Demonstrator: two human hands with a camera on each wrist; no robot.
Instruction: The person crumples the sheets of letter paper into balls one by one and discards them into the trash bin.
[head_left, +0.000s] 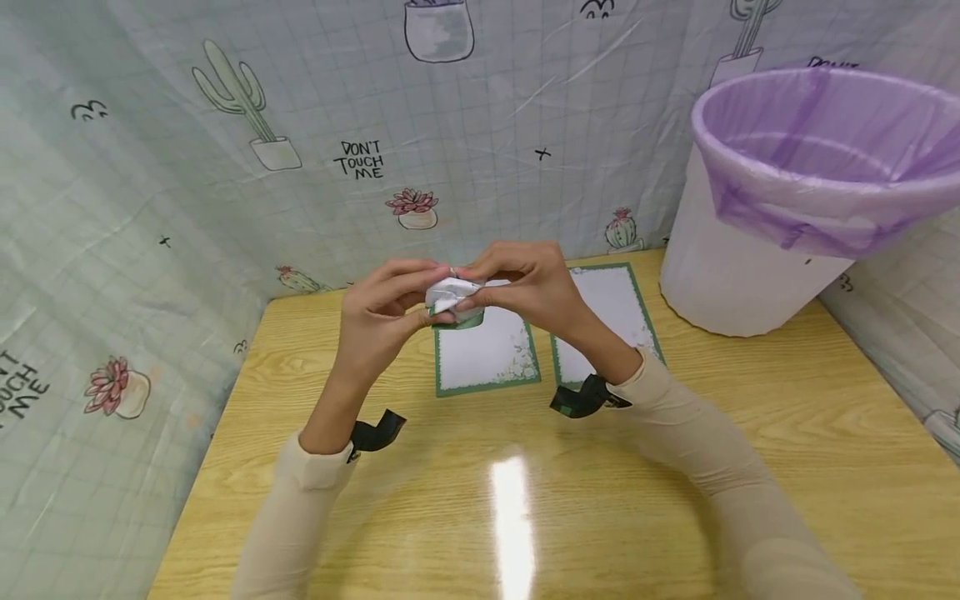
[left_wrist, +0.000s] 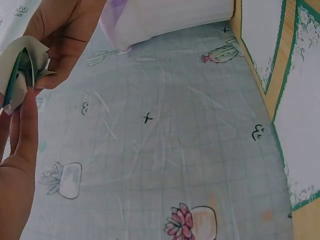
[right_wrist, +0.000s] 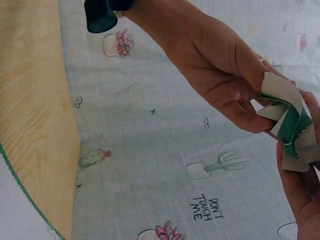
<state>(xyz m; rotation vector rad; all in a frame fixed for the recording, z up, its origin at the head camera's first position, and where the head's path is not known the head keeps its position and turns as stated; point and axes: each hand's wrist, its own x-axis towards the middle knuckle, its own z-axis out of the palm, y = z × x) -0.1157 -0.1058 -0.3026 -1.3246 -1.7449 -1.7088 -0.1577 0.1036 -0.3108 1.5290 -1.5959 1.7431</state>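
Note:
Both hands hold one crumpled sheet of paper (head_left: 454, 293), white with a green border, above the far part of the table. The left hand (head_left: 382, 312) pinches its left side between thumb and fingers. From the other side, the right hand (head_left: 528, 282) grips it with thumb and fingertips. In the left wrist view the folded paper (left_wrist: 25, 70) shows white outer faces and green inside its folds. The right wrist view has the same paper (right_wrist: 290, 120) bent into several layers between the two hands.
Two flat sheets lie on the wooden table (head_left: 420, 500): a left green-bordered sheet (head_left: 487, 358) and a right one (head_left: 615, 304), partly behind the right arm. A white bin (head_left: 738, 275) with a purple liner (head_left: 825, 196) stands at the back right. A cactus-print cloth (head_left: 487, 108) hangs behind.

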